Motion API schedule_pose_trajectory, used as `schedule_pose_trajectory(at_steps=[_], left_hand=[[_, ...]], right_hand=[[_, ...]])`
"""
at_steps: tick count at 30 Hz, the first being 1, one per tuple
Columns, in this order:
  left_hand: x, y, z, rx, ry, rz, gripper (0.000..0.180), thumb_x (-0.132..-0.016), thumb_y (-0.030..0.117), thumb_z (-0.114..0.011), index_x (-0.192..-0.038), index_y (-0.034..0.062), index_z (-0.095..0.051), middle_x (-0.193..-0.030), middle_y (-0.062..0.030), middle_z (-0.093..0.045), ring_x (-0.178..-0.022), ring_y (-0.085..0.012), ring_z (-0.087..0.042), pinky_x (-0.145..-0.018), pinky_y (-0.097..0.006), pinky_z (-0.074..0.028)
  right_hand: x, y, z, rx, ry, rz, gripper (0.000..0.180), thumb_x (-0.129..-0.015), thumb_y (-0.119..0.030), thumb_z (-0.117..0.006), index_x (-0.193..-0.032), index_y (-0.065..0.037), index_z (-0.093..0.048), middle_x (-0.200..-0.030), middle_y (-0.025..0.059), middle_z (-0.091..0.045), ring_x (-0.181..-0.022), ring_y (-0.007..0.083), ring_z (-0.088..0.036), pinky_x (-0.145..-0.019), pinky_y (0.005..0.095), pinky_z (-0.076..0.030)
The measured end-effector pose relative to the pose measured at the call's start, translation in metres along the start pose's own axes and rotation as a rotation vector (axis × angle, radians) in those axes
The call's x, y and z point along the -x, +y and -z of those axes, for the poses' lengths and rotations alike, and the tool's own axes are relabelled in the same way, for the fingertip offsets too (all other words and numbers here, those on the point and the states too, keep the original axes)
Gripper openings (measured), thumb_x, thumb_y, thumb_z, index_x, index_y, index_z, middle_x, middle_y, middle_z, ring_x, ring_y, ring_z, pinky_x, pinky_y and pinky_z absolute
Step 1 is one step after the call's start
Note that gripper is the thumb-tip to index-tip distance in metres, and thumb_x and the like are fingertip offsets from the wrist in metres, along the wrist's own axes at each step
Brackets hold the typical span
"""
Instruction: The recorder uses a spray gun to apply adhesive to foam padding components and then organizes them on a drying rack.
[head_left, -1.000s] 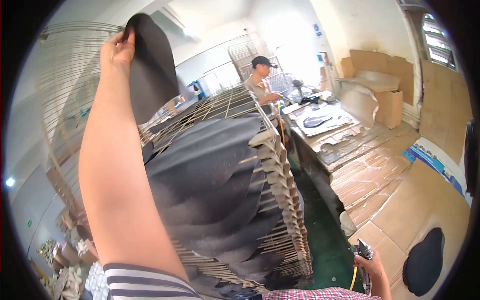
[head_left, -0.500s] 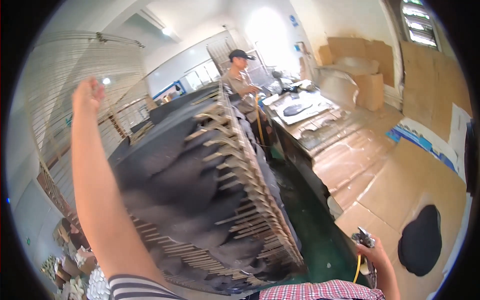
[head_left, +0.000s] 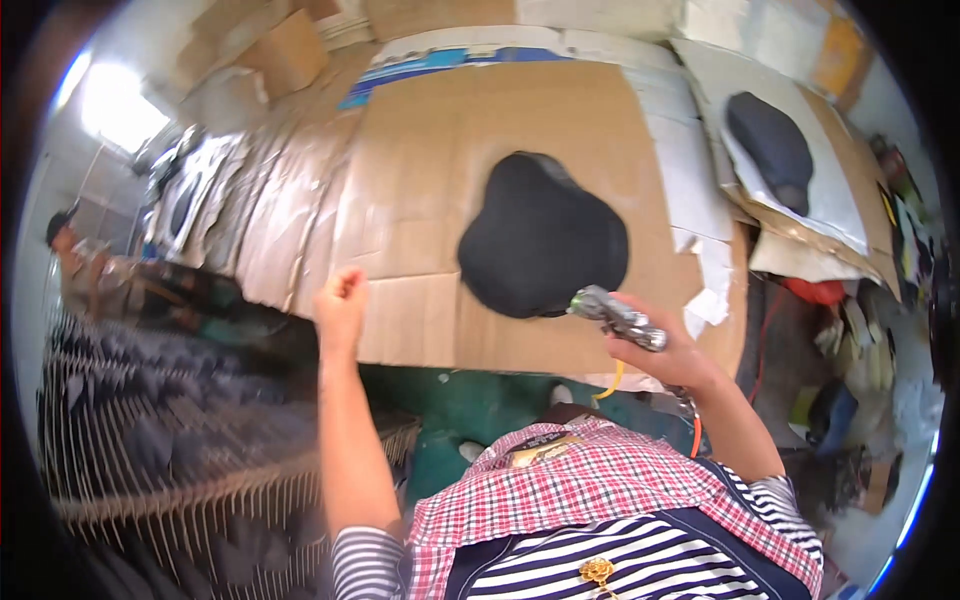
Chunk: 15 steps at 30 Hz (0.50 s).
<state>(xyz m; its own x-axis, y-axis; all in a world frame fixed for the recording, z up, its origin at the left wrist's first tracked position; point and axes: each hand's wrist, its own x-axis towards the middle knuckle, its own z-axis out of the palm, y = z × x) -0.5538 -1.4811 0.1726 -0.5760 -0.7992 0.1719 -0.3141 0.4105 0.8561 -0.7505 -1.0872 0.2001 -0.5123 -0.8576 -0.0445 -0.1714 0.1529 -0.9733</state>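
In my right hand (head_left: 660,345) is a metal spray gun (head_left: 622,320), its nozzle end close to the lower edge of a black saddle-shaped pad (head_left: 540,235). A yellow hose (head_left: 610,380) and an orange hose (head_left: 697,432) hang below that hand. The pad lies flat on a large cardboard sheet (head_left: 410,150) covering the table. To the pad's left, my left hand (head_left: 342,300) is over the cardboard's near edge with its fingers curled in. Nothing shows in those fingers.
Left of me stands a slatted rack (head_left: 190,400) holding many dark pieces. Another dark pad (head_left: 770,145) lies on a white-topped board at the right. A person in a cap (head_left: 75,250) is at the far left. Cardboard boxes (head_left: 285,60) stand behind.
My view has swung right, from the rack to the table. My left hand has come down from beside the wire frame to the table edge. The spray gun has moved up to the pad.
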Motion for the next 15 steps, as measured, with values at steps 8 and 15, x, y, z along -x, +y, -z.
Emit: schedule_pose_trajectory(at_steps=[8,15], left_hand=[[0.018,-0.075,-0.148,-0.075,-0.048,0.340,0.018,-0.079,0.007,-0.062,-0.095,0.0018,-0.067,-0.078,-0.0047,-0.064,-0.069,-0.0129,-0.058,-0.066,-0.027,-0.047],[0.029,-0.082,-0.125,0.167,0.025,0.534,0.018,-0.080,0.004,-0.060,-0.097,0.0001,-0.065,-0.077,-0.0014,-0.059,-0.070,-0.0093,-0.055,-0.065,-0.023,-0.044]], right_hand=[[0.094,-0.047,0.089,-0.329,0.240,-0.226,0.049,-0.083,-0.001,-0.066,-0.129,0.004,-0.048,-0.099,0.0038,-0.061,-0.086,0.0095,-0.056,-0.076,0.0258,-0.049],[0.096,-0.060,0.071,-0.169,0.392,-0.128,0.062,-0.079,-0.011,-0.070,-0.133,0.004,-0.044,-0.084,0.0082,-0.061,-0.071,0.0130,-0.059,-0.066,0.0269,-0.049]])
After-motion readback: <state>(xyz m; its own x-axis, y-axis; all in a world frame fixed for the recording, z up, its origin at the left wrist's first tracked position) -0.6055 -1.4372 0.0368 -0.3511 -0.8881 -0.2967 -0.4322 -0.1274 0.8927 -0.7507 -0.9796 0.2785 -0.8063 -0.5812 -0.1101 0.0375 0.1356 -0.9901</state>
